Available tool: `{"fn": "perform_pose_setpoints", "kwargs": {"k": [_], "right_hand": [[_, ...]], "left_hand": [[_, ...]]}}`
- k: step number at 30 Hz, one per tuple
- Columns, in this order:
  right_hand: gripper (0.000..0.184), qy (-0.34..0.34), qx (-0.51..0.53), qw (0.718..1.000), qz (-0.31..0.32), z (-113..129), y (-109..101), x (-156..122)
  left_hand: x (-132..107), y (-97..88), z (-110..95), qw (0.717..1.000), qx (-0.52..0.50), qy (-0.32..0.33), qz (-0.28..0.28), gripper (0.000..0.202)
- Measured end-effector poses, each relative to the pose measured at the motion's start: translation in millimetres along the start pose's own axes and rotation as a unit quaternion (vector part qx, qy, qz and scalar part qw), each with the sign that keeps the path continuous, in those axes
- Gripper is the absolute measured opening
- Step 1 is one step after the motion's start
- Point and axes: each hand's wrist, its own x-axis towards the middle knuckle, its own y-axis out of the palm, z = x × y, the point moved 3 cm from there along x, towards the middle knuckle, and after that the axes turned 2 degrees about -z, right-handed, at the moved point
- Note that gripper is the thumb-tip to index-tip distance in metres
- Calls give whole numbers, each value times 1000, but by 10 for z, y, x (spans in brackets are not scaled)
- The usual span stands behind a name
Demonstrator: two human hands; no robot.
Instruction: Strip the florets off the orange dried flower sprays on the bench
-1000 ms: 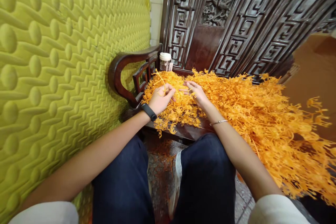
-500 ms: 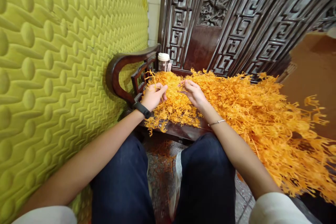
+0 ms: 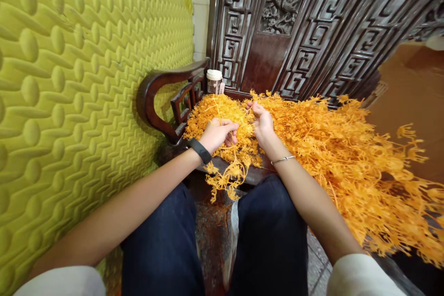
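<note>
Head view: reaching forward with both bare forearms angled inward above the knees. Pinches an orange sprig [image 3: 236, 171] in the left hand [image 3: 219, 134], back of the hand upward, thumb laid across toward the right, grip closed with fingers curled; lets it dangle past the near edge of the dark tabletop [image 3: 256, 175], nearer than the white-lidded cup [image 3: 214, 82]. Holds the right hand [image 3: 263, 125] bent upward, nearer than and right of the cup, fingertips drawn close together; cannot tell of any stem between them. Has orange foliage [image 3: 312, 148] piled from just before the cup to well right of it.
</note>
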Motion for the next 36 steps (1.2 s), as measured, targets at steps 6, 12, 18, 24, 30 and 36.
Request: {"fn": "perform_pose_setpoints", "kwargs": {"k": [6,12,18,24,30,36], "right_hand": [[12,45,29,995,-87,-65,45,33],[6,-20,42,985,-165,-127,94,191],[14,16,46,978,-205,-1,-401,332],[9,-61,-69,993,-76,111,-388,240],[11,21,-182,983,-4,-88,-207,209],[11,46,-167,984,33,-123,-173,160]], "left_hand": [[15,72,29,999,-37,-19,-8,29],[-15,132,10,998,-59,-24,-17,29],[-264,285,-14,997,-45,-6,68,31],[-68,25,25,999,-27,-1,17,30],[72,-244,41,999,-19,15,-24,30],[86,-323,45,998,-15,14,-52,29]]}}
